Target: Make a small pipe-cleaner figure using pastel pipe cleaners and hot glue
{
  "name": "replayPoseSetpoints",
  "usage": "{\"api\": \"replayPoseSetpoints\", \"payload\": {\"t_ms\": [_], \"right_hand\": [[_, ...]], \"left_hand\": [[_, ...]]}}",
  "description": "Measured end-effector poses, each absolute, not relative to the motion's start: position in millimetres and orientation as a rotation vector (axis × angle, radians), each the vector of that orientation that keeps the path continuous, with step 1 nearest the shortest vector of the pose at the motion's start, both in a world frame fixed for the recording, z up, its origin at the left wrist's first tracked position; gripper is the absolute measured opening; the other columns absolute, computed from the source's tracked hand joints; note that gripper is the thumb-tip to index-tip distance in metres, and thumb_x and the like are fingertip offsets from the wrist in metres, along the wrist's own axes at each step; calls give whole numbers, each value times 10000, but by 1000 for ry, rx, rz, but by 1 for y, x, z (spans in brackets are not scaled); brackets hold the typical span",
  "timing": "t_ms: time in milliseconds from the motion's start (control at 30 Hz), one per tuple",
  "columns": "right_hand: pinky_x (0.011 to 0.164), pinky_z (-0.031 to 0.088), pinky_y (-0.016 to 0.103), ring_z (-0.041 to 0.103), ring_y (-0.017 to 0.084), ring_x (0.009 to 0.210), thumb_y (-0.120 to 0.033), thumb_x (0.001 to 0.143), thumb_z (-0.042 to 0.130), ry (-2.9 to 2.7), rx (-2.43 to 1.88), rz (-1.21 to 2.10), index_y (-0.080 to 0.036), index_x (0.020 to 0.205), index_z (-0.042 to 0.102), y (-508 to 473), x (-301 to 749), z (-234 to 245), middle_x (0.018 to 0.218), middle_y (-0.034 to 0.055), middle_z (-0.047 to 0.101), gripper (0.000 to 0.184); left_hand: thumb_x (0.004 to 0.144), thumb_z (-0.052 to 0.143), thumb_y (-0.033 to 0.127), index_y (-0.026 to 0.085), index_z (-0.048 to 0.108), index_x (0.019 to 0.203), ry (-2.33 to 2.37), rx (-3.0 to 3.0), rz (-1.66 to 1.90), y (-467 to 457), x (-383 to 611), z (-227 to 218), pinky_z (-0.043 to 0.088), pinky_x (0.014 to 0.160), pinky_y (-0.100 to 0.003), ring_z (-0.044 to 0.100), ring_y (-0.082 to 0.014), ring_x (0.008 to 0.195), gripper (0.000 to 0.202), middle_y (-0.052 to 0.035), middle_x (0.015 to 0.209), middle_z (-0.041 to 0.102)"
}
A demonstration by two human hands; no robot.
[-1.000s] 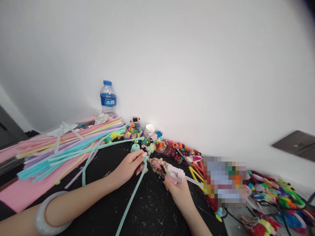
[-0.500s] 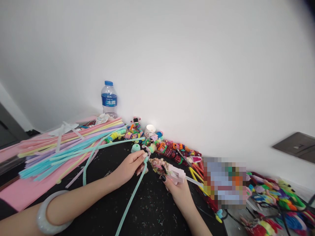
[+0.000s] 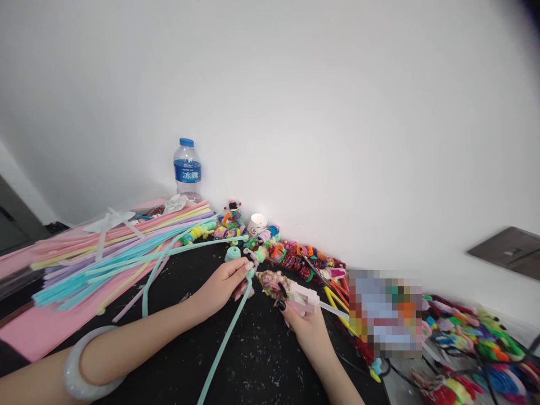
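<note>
My left hand (image 3: 225, 286) is closed in a pinch around the top end of a mint-green pipe cleaner (image 3: 226, 340). The pipe cleaner's long tail hangs down toward the lower edge of the view. Facing it, my right hand (image 3: 307, 329) grips a pale pink glue gun (image 3: 304, 298). Fuzzy, multicoloured residue coats the gun's front, and its nozzle points left, close to the pinched pipe cleaner. A whitish glue stick (image 3: 334, 312) sticks out of the gun's back. Just behind my left fingers stands a tightly wound mint-green coil (image 3: 232, 254).
Bundled pastel pipe cleaners (image 3: 126, 247) lie at left on pink sheets (image 3: 54, 332). A water bottle (image 3: 187, 169) and a paper cup (image 3: 257, 222) stand near the wall. Colourful fuzzy figures (image 3: 291, 256) line the table's back. Dark cables (image 3: 459, 368) and more fuzzy pieces (image 3: 476, 332) lie at right.
</note>
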State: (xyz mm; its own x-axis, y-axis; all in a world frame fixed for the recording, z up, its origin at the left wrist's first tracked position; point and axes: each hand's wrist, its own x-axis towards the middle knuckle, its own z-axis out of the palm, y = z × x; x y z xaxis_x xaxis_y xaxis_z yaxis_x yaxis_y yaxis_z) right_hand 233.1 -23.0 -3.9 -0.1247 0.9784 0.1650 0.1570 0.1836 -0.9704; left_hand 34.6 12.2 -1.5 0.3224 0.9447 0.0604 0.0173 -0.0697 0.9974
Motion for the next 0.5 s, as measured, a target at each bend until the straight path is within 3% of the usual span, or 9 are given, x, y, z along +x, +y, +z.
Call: {"api": "replayPoseSetpoints", "payload": {"t_ms": [267,500], "right_hand": [[898,474,410,630,263,993,-282,765,647,-1547,-1102,1109,-219,1056,669,-23,235,-7,1080,69,687,299],[878,484,422,640,273,963,-286,758,653,-1513,-1102,1085,-213,1030,678,-22,234,-6,1045,74,699,282]], "left_hand": [[881,375,438,205,378,646,971,1408,1007,13,35,2,283,462,-230,349,-98,426,331,74,489,378],[881,380,439,199,390,652,973,1413,1001,14,34,1,279,467,-227,352,-94,433,332,74,489,391]]}}
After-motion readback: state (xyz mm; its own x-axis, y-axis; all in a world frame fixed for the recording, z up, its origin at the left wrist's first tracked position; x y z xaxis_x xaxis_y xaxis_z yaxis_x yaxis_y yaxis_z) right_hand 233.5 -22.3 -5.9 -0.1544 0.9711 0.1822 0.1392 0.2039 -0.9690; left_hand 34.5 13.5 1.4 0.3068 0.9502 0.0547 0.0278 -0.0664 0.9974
